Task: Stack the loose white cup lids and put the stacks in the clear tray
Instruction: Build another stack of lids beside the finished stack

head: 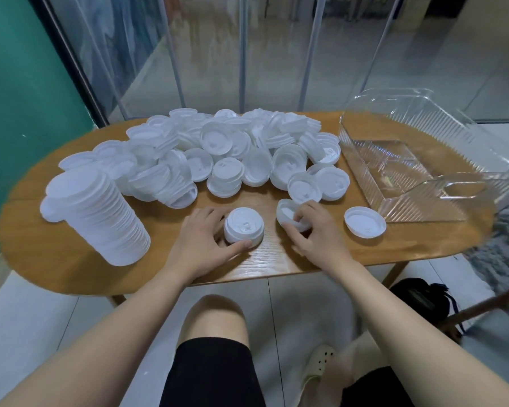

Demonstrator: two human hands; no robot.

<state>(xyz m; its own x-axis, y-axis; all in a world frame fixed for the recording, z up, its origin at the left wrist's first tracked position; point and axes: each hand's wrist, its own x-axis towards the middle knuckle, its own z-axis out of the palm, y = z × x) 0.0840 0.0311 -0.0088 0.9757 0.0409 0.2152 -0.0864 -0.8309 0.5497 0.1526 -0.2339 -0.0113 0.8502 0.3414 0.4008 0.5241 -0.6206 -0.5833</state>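
Wooden table (276, 259): left hand (200, 239) grip curled around short lid stack (243, 225), right hand (315, 230) pinching tilted lid (288, 214).

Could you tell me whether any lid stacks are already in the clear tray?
No, the clear tray holds no lids; the tall stack stands on the table.

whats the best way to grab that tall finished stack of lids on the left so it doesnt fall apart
Take the tall stack low on its side wall, coming from the near side, with the other hand flat on the top lid. It leans away toward the left, so a grip only at the top would likely let the lower lids slide off. The clear tray holds no lids yet.
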